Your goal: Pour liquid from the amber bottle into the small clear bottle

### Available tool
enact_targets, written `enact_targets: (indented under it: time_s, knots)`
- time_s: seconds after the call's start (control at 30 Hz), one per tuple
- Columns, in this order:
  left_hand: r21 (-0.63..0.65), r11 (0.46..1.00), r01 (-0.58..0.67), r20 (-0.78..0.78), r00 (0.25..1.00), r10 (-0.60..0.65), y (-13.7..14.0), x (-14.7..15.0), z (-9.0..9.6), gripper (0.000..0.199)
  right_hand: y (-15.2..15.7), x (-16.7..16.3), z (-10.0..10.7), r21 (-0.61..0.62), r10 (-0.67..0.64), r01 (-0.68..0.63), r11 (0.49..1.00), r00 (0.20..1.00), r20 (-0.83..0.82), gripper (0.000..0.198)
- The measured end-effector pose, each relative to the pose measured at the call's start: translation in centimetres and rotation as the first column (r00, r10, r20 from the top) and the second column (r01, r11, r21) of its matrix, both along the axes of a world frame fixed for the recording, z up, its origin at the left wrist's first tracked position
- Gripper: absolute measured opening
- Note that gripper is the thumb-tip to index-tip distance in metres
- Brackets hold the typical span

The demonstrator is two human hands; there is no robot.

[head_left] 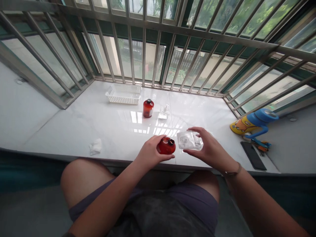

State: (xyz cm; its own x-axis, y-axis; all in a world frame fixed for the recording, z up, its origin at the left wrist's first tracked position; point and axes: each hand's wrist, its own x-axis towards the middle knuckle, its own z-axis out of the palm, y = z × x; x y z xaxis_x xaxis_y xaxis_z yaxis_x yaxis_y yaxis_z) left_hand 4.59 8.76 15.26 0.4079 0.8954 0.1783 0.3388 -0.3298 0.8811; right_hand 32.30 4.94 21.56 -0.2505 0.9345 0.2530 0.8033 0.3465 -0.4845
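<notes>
My left hand (153, 148) is wrapped round a red-brown bottle (166, 147) whose dark neck points up and toward the right; no cap shows on it. Just right of it, my right hand (204, 143) grips a clear square bottle (185, 140), tipped on its side with its flat base turned to the left. The two bottles are close but apart, over the front of the white ledge. Farther back stand a second red-brown bottle (148, 109) with a black cap and a small clear bottle (163, 112) with a pump-like top.
A white perforated basket (123, 95) sits at the back left by the metal window bars (144, 56). A crumpled white tissue (95, 146) lies at front left. To the right are a blue and yellow flask (247, 122), a black phone (253, 156) and keys (262, 144).
</notes>
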Motion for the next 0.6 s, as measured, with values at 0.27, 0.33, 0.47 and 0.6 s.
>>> enact_targets:
  time_s: [0.27,0.33,0.47,0.6]
  knots:
    - [0.005,0.986,-0.167,-0.050,0.985,0.167,0.0,-4.5,0.2,0.074,-5.0,4.8,-8.2,-0.172,-0.489,0.463,0.869,0.756,-0.435,0.082]
    - [-0.001,0.971,-0.241,-0.088,0.967,0.240,0.0,-6.0,0.2,0.074,-6.5,6.7,-9.8,-0.187,-0.658,0.644,0.742,0.644,-0.390,0.086]
    - [-0.019,0.915,-0.403,-0.144,0.907,0.397,-0.1,-9.3,0.2,0.079,-8.5,11.0,-12.2,-0.237,-0.844,0.826,0.512,0.432,-0.317,0.091]
    - [-0.015,0.853,-0.521,-0.177,0.841,0.511,0.0,-12.5,0.2,0.083,-8.6,14.3,-13.9,-0.271,-0.886,0.860,0.433,0.352,-0.301,0.096]
